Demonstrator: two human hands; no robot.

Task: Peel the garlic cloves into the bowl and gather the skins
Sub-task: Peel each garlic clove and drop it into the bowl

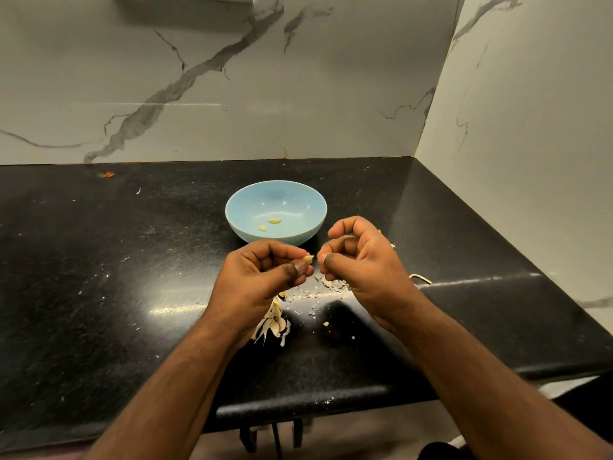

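Blue bowl (248,207) w/ 2 peeled cloves (274,220), your left hand (262,273) pinches a garlic clove (308,259), right hand (361,260) curled, can't tell if it's holding anything, skins (272,322) underneath

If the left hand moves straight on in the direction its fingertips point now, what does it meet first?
Most likely the right hand: the left hand, pinching a garlic clove, points right at its fingertips, just apart. Depth is uncertain.
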